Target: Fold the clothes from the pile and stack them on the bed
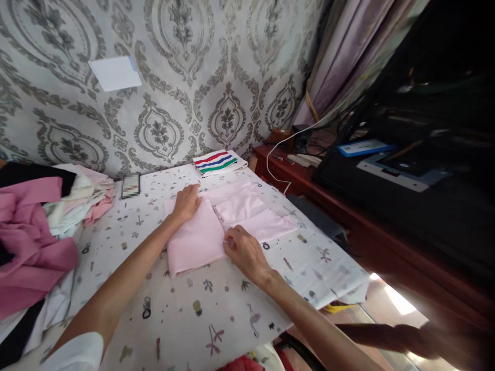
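A light pink garment (197, 242) lies partly folded on the table, its left part doubled over in a smooth panel. Its right part (255, 211) spreads out with soft wrinkles. At the far edge of the folded panel, my left hand (187, 202) is closed on the cloth, though its fingertips are partly hidden. My right hand (245, 252) pinches the panel's near edge with curled fingers. Between the two hands runs the edge of the fold.
A folded striped cloth (218, 162) sits by the wall. Piled clothes (34, 232) lie at left, near a small dark-edged card (130, 185). The patterned tablecloth (174, 314) covers the table. A reddish-brown desk (294, 172) with a white cable (270, 165) stands at right.
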`<control>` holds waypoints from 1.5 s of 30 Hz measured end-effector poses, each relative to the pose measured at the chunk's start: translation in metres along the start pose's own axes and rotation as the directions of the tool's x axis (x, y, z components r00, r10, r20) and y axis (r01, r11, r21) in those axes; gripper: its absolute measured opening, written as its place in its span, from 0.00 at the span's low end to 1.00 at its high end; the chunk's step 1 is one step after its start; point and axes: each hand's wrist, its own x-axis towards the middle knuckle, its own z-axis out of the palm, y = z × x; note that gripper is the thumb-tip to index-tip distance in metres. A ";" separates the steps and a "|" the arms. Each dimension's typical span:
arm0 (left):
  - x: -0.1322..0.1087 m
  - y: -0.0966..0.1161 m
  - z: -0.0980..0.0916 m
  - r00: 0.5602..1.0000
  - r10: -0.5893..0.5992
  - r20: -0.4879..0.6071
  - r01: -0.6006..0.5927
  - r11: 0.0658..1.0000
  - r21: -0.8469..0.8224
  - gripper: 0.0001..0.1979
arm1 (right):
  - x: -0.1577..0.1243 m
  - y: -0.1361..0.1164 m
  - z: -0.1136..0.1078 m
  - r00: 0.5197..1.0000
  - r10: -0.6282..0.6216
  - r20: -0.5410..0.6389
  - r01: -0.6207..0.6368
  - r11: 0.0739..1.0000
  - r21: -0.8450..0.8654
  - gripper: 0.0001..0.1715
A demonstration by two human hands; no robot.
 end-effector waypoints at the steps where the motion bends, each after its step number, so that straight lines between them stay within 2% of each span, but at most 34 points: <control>1: -0.014 0.005 0.000 1.000 0.022 0.013 -0.023 0.997 0.071 0.21 | 0.002 0.000 -0.001 0.999 -0.027 -0.019 0.027 0.999 -0.029 0.08; 3: -0.047 0.012 0.000 0.995 0.054 0.080 -0.068 0.981 0.180 0.24 | 0.012 -0.003 0.000 0.991 -0.122 -0.047 0.121 0.992 -0.020 0.12; 5: -0.081 0.018 0.001 0.986 0.059 0.153 -0.093 0.971 0.221 0.26 | 0.031 -0.009 0.008 0.967 -0.250 -0.050 0.251 0.968 0.016 0.17; 7: -0.111 0.023 0.002 0.977 0.070 0.203 -0.119 0.963 0.242 0.29 | 0.057 -0.018 0.023 0.944 -0.330 0.007 0.330 0.944 0.006 0.21; 11: -0.157 0.036 0.003 0.973 0.117 0.199 -0.170 0.946 0.275 0.33 | 0.112 -0.037 0.059 0.923 -0.318 0.217 0.357 0.917 -0.179 0.21; 13: -0.172 0.042 0.002 0.971 0.164 0.176 -0.208 0.938 0.276 0.33 | 0.131 -0.041 0.073 0.927 -0.290 0.239 0.347 0.906 -0.244 0.22; 15: -0.176 0.041 -0.003 0.967 0.208 0.150 -0.238 0.945 0.224 0.30 | 0.141 -0.041 0.080 0.934 -0.276 0.228 0.333 0.904 -0.269 0.24; 18: -0.153 0.018 -0.024 0.985 0.165 0.050 -0.168 0.985 0.046 0.22 | 0.145 -0.037 0.082 0.929 -0.289 0.232 0.348 0.896 -0.275 0.22; 20: -0.118 -0.011 -0.041 0.998 0.048 -0.048 -0.050 0.998 -0.039 0.17 | 0.145 -0.037 0.081 0.923 -0.301 0.239 0.361 0.892 -0.272 0.22; 22: -0.076 -0.044 -0.054 0.984 -0.150 -0.093 0.149 0.989 -0.020 0.14 | 0.145 -0.040 0.081 0.923 -0.299 0.244 0.362 0.891 -0.276 0.24; 23: -0.056 -0.059 -0.057 0.970 -0.242 -0.036 0.242 0.970 -0.005 0.13 | 0.146 -0.042 0.081 0.923 -0.296 0.247 0.360 0.890 -0.279 0.25; 25: -0.023 -0.082 -0.059 0.960 -0.276 0.047 0.277 0.961 -0.001 0.10 | 0.149 -0.045 0.083 0.928 -0.270 0.256 0.340 0.894 -0.292 0.27; 27: -0.003 -0.096 -0.058 0.957 -0.260 0.129 0.263 0.965 -0.003 0.12 | 0.151 -0.046 0.085 0.939 -0.225 0.259 0.303 0.898 -0.318 0.27; 32: 0.013 -0.107 -0.054 0.950 -0.207 0.235 0.211 0.977 0.008 0.20 | 0.150 -0.044 0.088 0.948 -0.204 0.243 0.283 0.891 -0.356 0.29; 36: 0.018 -0.114 -0.053 0.954 -0.163 0.250 0.165 0.986 0.016 0.20 | 0.148 -0.043 0.088 0.949 -0.211 0.234 0.286 0.888 -0.360 0.29; 45: 0.000 -0.128 -0.052 0.966 -0.121 0.229 0.112 0.992 0.052 0.24 | 0.149 -0.039 0.091 0.947 -0.242 0.212 0.306 0.882 -0.359 0.29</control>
